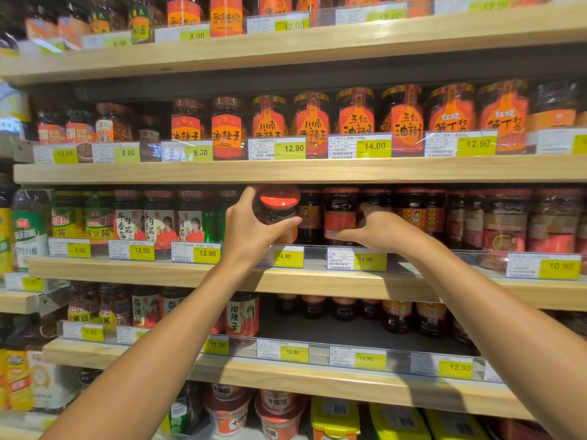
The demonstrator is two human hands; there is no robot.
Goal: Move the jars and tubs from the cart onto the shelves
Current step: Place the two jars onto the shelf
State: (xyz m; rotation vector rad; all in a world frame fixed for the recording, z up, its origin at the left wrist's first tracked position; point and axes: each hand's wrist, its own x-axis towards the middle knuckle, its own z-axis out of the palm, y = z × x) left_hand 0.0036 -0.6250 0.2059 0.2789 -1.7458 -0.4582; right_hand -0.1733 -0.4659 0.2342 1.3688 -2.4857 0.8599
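Left hand: we hold our left hand (251,223) at about ten o'clock from picture centre, thumb up beside the lid and fingers wrapped round the front of a red-lidded jar (279,208); the grip is pressed onto the glass.

Jar in hand: it sits at the mouth of the third shelf (127,268), above the 16.90 price tag (287,258), tilted so that its lid leans out toward us. Whether its base touches the board we cannot tell; our palm hides it.

Long axis: it runs near vertical, twelve to six o'clock, with the top tipped forward.

Key relation: the free slot lies straight behind the jar, away from our palm, so we judge the coming move to be a push inward while standing the jar upright. The left hand is the nearer one and already carries it.

Right hand: our right hand (374,228) rests at three o'clock of the held jar, thumb and fingers closed round the lower part of a red-labelled jar (340,214) that stands in the row.

Risk: we judge that the lid passes close under the shelf above.

Cart: not in view.
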